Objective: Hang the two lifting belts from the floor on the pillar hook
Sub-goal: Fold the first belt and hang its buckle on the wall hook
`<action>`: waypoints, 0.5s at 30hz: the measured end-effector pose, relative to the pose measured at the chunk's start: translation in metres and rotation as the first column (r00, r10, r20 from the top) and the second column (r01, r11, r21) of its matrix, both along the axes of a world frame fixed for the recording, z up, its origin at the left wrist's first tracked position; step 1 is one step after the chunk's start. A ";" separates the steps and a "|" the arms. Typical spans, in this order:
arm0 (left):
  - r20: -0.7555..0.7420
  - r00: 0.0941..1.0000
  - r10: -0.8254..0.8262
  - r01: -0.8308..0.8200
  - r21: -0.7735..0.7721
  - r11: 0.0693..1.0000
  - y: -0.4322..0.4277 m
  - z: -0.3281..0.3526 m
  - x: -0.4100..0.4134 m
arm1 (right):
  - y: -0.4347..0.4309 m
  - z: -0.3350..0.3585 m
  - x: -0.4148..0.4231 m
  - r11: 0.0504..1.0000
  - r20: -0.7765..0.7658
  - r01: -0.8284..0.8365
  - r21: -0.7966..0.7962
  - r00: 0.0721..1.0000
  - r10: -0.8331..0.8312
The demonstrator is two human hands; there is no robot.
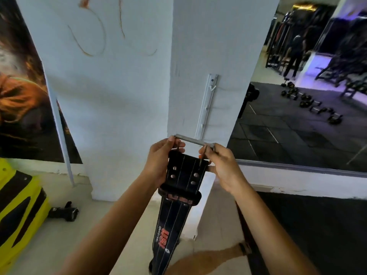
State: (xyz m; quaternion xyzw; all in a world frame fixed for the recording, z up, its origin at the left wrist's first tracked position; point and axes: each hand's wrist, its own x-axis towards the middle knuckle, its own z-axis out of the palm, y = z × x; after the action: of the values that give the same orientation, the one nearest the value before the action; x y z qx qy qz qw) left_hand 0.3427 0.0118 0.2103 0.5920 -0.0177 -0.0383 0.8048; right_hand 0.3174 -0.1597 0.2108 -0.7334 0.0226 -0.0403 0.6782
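A black lifting belt (174,221) with white stitching and a red logo hangs straight down in front of the white pillar (208,56). Its metal buckle bar (193,141) is level at the top. My left hand (160,157) pinches the bar's left end and my right hand (222,163) pinches the right end. The buckle sits just below a white hook rail (206,108) screwed to the pillar; a small hook (212,87) juts out near the rail's top. A second, dark brown belt (245,231) lies on the floor behind my right forearm, mostly hidden.
A yellow and black object (17,205) stands at lower left, with a black glove (65,212) on the floor beside it. A poster (21,86) covers the left wall. A large mirror (307,86) at right reflects dumbbells and gym machines.
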 end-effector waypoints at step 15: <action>0.592 0.804 0.057 -0.130 0.082 0.988 -0.049 0.257 0.132 | -0.068 0.273 0.131 0.940 0.620 0.211 -0.269 0.785 0.001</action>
State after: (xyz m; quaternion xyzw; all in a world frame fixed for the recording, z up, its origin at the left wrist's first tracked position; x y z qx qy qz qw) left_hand 0.4743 -0.0374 0.4672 0.6218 -0.2340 0.1853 0.7241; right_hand 0.4485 -0.2277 0.4838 -0.7792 -0.1636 -0.3165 0.5156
